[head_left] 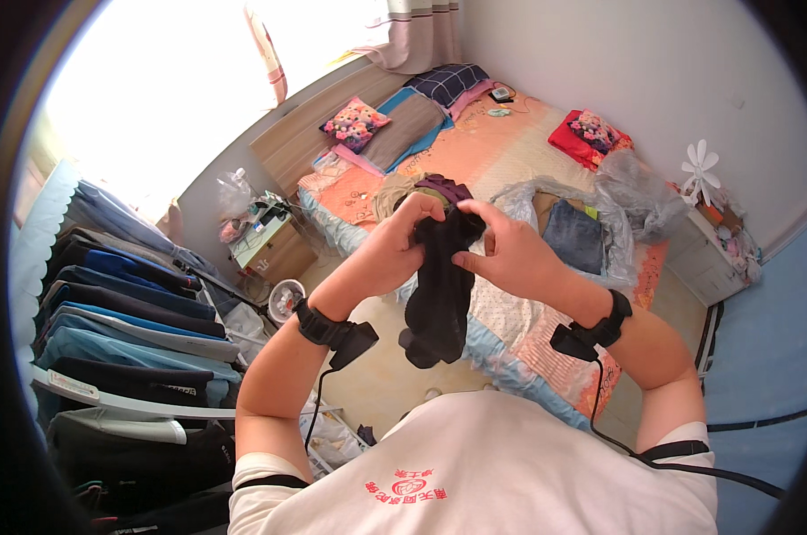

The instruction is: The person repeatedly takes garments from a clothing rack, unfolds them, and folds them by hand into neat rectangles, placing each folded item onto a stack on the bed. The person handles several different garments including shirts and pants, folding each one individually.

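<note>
Between both hands [448, 245], a hanging black sock [439, 303]

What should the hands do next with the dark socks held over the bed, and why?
Probably fold the open cuff down over the pair. Both the left hand and the right hand pinch the top of the dark socks, fingers at the cuff, while the rest hangs loose and unsupported above the bed. Nothing is tucked yet, so the top seems the place to work.
</note>
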The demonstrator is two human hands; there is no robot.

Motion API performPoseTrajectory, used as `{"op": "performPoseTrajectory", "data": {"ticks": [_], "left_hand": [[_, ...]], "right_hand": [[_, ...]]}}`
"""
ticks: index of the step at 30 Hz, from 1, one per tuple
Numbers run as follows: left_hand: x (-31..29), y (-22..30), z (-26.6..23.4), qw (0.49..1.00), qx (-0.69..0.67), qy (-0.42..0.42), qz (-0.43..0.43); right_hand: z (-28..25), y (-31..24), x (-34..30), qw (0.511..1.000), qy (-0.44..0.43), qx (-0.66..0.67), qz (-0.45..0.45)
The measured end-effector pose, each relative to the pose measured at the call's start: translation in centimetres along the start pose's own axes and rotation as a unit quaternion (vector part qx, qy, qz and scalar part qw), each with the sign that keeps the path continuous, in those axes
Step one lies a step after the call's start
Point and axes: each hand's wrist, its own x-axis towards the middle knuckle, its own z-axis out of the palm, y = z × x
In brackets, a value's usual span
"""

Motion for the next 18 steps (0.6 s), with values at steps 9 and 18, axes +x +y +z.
{"op": "performPoseTrajectory", "data": {"ticks": [9,18], "left_hand": [[-1.4,0.1,-0.6,0.996,-0.022,-0.012,-0.081],[-2.0,0.8,-1.2,0.994,0.036,-0.004,-0.104]], "right_hand": [[1.8,0.4,0.8,0.988,-0.024,0.073,-0.136],[2.2,2.1,0.6,0.971,-0.015,-0.093,-0.222]]}}
